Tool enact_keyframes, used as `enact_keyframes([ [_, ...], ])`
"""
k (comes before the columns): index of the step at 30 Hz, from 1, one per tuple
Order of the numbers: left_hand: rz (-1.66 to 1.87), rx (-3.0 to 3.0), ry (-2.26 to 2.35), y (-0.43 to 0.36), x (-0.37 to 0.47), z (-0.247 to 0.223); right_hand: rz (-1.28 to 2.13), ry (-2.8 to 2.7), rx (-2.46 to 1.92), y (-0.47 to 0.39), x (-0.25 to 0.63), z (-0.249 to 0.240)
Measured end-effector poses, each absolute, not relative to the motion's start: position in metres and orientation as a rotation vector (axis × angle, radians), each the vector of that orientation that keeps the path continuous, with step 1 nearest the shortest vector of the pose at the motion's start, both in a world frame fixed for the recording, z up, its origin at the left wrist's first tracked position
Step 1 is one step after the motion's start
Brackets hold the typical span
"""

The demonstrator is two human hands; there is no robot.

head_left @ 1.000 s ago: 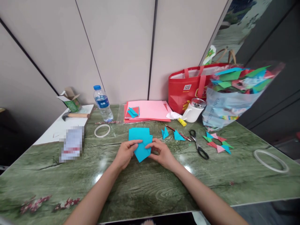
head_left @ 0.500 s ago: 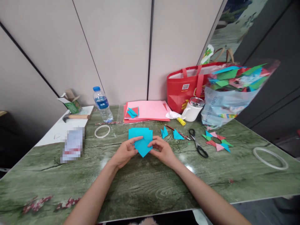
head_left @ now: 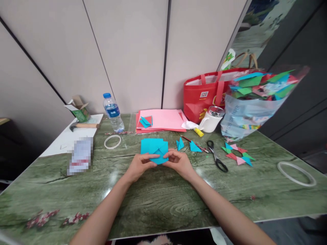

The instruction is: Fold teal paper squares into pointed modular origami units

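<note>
From here, the left hand (head_left: 138, 166) has its grip pinching the lower left of the blue folded paper (head_left: 164, 146), over the counter (head_left: 153, 211). It looks light, crisp, easily creased; edges suit holding. The right hand's (head_left: 181, 165) grip pinches opposite.

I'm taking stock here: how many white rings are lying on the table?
2. One white ring lies in front of the water bottle; the other white ring lies far to the right, past the scissors. More could be hidden behind the red bag.
</note>
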State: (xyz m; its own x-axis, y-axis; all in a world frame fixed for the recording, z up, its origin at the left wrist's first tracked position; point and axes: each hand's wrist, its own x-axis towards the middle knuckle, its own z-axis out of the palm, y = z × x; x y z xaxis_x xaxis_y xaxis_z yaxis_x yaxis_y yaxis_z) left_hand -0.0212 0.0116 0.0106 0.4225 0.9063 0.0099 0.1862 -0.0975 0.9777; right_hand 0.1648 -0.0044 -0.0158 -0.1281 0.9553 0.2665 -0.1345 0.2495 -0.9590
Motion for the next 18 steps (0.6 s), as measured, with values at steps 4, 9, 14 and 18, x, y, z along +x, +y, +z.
enact_keyframes([
  [4,0.864,1.672,1.029,0.013,-0.021,0.008,1.118,-1.380,-0.913,-0.005,0.165,-0.015],
  [9,1.024,1.460,1.017,0.010,-0.015,0.001,1.043,-1.375,-0.958,-0.006,0.164,-0.012],
  [14,1.086,1.349,0.955,0.008,-0.010,0.002,1.029,-1.378,-0.997,-0.005,0.163,-0.015],
  [18,1.111,1.444,0.960,0.008,-0.011,0.009,1.081,-1.387,-1.010,-0.007,0.161,-0.015],
])
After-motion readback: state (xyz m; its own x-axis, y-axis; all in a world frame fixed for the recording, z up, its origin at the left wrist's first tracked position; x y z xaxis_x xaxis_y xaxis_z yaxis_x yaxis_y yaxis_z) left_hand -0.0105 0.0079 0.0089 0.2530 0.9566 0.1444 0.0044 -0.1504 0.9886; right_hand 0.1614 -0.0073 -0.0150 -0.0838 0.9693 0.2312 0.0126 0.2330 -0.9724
